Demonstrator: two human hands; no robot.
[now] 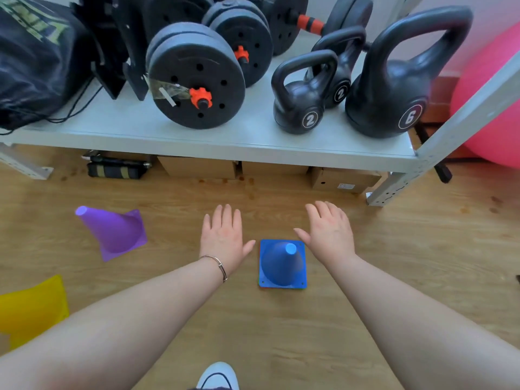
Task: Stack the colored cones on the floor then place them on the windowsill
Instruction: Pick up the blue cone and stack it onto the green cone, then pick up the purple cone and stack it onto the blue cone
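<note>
A blue cone (282, 264) stands upright on the wooden floor, with thin red and green edges of other cones showing under its base. My left hand (222, 237) hovers just left of it, fingers spread, holding nothing. My right hand (329, 229) hovers just right of it, also spread and empty. A purple cone (115, 232) lies tipped on its side to the left. At the far left edge lies a yellow cone (33, 308), partly behind my left forearm. No windowsill is in view.
A grey metal shelf (225, 142) runs across ahead, carrying dumbbells (197, 77), three kettlebells (304, 102) and a black bag (36, 57). Cardboard boxes (343, 181) sit under it. A pink exercise ball (489, 94) is at right, and a shoe (218, 375) shows at the bottom.
</note>
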